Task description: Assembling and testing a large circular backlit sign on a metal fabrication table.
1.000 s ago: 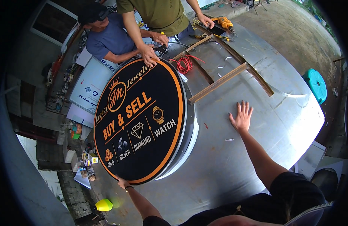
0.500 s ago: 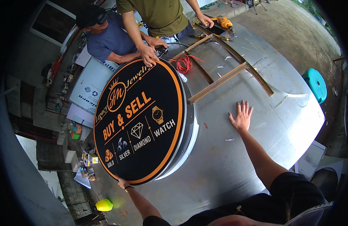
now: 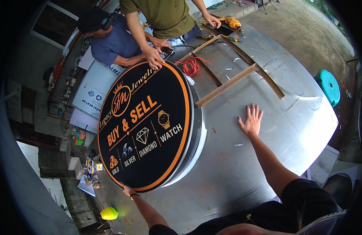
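A large round black sign (image 3: 143,127) with an orange rim leans tilted on the metal table (image 3: 224,168). My left hand (image 3: 128,190) is closed over its lower near edge, with fingertips on the front face; the rest of that grip is hidden. On the bare metal to the right of the sign, my right hand (image 3: 250,122) lies flat, fingers spread and holding nothing. At the sign's far edge rests a hand (image 3: 152,56) of a person in an olive shirt.
Beyond my right hand is a rusty metal frame (image 3: 232,84), with a coil of red wire (image 3: 191,67) beside it. A yellow drill (image 3: 231,22) sits at the far edge. Another person in a blue-grey shirt (image 3: 110,43) leans behind the sign. A teal stool (image 3: 328,88) stands off the table's right.
The person in the blue-grey shirt has turned and lowered their head a little. Both my hands and the sign stay in place.
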A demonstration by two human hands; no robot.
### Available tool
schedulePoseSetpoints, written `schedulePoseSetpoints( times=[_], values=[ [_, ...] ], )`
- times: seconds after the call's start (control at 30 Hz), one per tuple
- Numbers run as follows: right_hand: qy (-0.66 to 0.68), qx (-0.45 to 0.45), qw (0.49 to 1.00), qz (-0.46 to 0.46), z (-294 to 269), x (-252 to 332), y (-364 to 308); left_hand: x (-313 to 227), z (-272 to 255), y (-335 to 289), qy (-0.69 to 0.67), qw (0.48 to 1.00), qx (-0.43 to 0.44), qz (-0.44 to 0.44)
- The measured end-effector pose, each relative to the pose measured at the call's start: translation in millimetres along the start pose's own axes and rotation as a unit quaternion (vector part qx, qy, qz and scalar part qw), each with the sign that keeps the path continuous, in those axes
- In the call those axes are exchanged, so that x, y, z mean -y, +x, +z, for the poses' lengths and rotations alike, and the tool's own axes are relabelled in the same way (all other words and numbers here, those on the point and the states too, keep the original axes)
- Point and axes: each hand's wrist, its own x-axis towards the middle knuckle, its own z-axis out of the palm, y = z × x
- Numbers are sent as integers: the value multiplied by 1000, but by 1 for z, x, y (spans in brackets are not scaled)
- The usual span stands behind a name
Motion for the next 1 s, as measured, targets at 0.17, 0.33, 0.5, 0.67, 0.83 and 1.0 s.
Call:
schedulePoseSetpoints(
  times=[0.17, 0.33, 0.5, 0.67, 0.83, 1.0],
  values=[
    [3, 0, 1000, 2, 1, -4, -2, 2, 4, -2, 5, 1000, -4, 7],
    [-1, 2, 1000, 2, 0, -4, -3, 1, 2, -5, 15, 1000, -1, 5],
    [0, -4, 1000, -1, 2, -3, -1, -1, 0, -6, -9, 1000, 6, 12],
    [-2, -4, 1000, -1, 1, -4, -1, -4, 1, -10, 8, 1000, 0, 1],
    [-3, -2, 1000, -2, 1, -3, -1, -3, 1, -9, 1, 1000, -5, -4],
    [-6, 5, 1000, -1, 1, -4, -2, -3, 5, -10, -7, 1000, 8, -16]
  ],
)
